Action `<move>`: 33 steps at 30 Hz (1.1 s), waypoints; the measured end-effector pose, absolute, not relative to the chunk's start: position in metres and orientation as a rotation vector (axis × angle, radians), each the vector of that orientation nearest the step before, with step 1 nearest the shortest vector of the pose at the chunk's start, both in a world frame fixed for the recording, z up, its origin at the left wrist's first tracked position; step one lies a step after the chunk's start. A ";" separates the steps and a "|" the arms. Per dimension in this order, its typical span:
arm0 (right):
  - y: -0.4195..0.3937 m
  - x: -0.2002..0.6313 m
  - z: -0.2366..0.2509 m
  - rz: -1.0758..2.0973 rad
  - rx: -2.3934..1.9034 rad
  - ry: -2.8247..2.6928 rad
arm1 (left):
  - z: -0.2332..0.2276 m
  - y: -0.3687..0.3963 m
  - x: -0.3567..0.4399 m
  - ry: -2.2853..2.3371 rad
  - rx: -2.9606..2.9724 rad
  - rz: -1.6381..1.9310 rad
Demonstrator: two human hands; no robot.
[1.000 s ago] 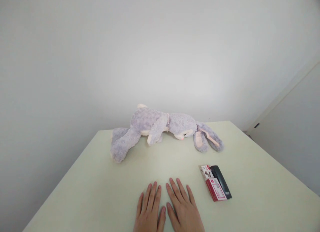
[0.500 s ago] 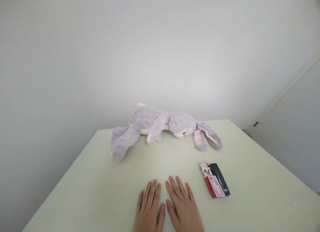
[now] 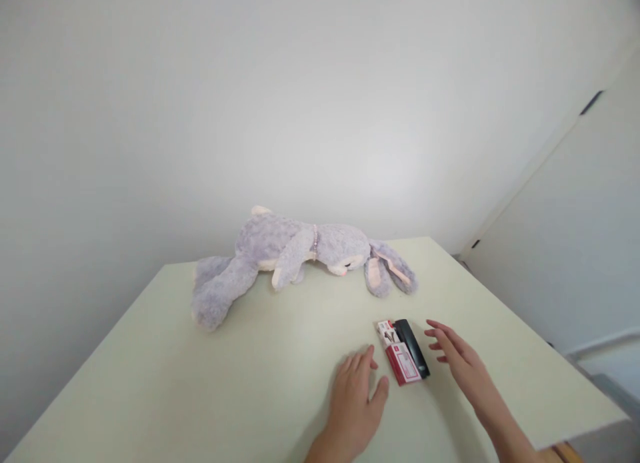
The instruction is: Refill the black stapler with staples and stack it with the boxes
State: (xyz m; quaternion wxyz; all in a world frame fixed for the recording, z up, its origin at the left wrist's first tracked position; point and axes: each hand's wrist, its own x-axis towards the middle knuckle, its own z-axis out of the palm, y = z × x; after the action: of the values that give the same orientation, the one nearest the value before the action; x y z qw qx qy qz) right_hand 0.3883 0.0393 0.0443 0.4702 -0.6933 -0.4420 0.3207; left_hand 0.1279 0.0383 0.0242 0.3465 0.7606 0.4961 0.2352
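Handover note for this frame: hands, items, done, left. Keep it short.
Left hand: open, palm down on the table, just left of the red-and-white box; contact with the box cannot be told.
Right hand: open, fingers spread, just right of the black stapler, not gripping it.
Box and stapler lie side by side, touching, between the two hands.
Plush rabbit lies on its side at the table's far edge, untouched.
Done: nothing picked up or opened.
Left: grasp the box and stapler; all handling remains.

both hands (image 3: 356, 398) and forearms (image 3: 505, 428) are bare, with no sleeves, rings or watch.
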 end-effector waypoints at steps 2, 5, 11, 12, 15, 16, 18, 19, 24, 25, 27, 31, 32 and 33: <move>0.049 0.392 0.031 0.838 -1.708 -1.157 | 0.032 0.051 0.152 1.319 1.935 0.616; 0.056 0.369 0.017 0.835 -1.670 -1.287 | 0.038 0.065 0.166 1.347 1.912 0.618; 0.050 0.295 0.016 0.919 -1.568 -1.460 | 0.041 0.056 0.116 1.488 1.842 0.607; 0.048 0.280 0.016 0.940 -1.540 -1.503 | 0.042 0.052 0.101 1.525 1.828 0.602; 0.044 0.229 0.012 0.971 -1.482 -1.557 | 0.046 0.041 0.053 1.650 1.780 0.582; 0.043 0.212 0.010 0.977 -1.470 -1.543 | 0.048 0.037 0.038 1.689 1.764 0.575; 0.042 0.183 0.005 0.992 -1.459 -1.504 | 0.052 0.029 0.013 1.755 1.733 0.559; 0.042 0.172 0.003 1.002 -1.459 -1.491 | 0.053 0.025 0.005 1.784 1.717 0.550; 0.043 0.169 0.002 1.013 -1.505 -1.450 | 0.048 0.006 0.006 2.007 1.714 0.556; 0.043 0.177 0.002 1.005 -1.518 -1.436 | 0.046 0.003 0.010 2.037 1.740 0.563; 0.042 0.194 0.002 0.988 -1.543 -1.408 | 0.041 -0.002 0.013 2.038 1.781 0.560; 0.035 0.221 0.001 0.966 -1.577 -1.384 | 0.035 0.002 -0.012 2.059 1.774 0.547; 0.033 0.224 0.000 0.962 -1.584 -1.387 | 0.034 0.007 -0.022 2.082 1.773 0.561; 0.031 0.226 0.000 0.958 -1.590 -1.391 | 0.032 0.014 -0.031 2.102 1.773 0.578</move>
State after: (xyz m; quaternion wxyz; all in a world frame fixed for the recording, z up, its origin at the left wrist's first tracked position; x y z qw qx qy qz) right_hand 0.2259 0.0313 0.0004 0.3997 -0.6283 -0.5498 0.3785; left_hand -0.0309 0.0141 0.0323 0.1649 0.6224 0.7377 0.2030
